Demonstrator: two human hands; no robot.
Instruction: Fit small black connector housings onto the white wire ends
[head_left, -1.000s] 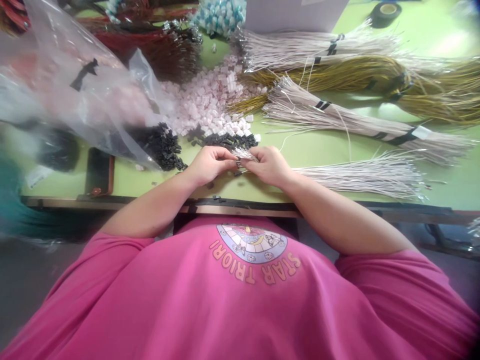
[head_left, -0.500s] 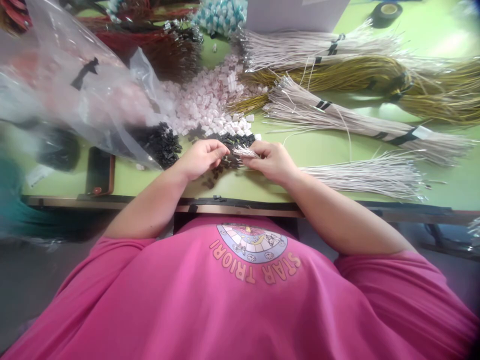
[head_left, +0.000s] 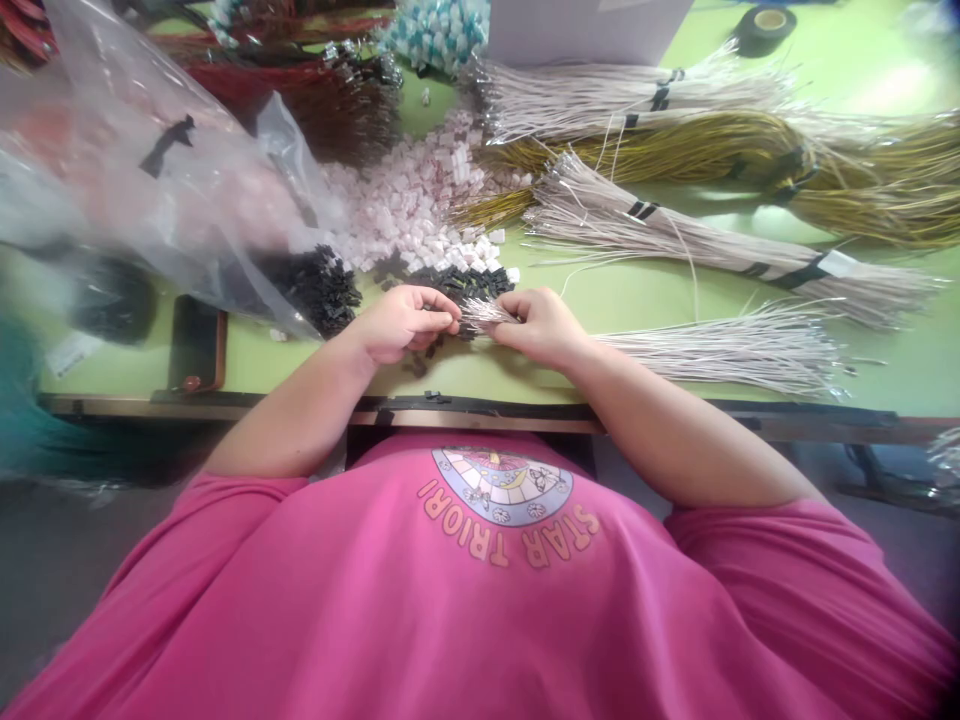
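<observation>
My right hand (head_left: 541, 325) is closed around one end of a bundle of thin white wires (head_left: 720, 350), whose metal-tipped ends fan out toward the left. Facing it, my left hand (head_left: 409, 322) is pinched at the tips of those wires; whatever lies between its fingertips is too small to make out. Small black connectors (head_left: 450, 285) are spread on the green table just behind and under both hands. A heap of small white connectors (head_left: 420, 210) lies beyond them.
More tied white wires (head_left: 675, 230) and yellow wires (head_left: 750, 145) lie at the back right, near black tape (head_left: 765, 30). At left are a clear plastic bag (head_left: 195, 190), a phone (head_left: 196, 342) and black connectors (head_left: 322, 290). The table edge (head_left: 495, 415) runs in front of me.
My left fingertips have come closer to the wire tips, and the thumb has shifted up against the fingers. My right hand stays on the bundle, its grip slightly turned.
</observation>
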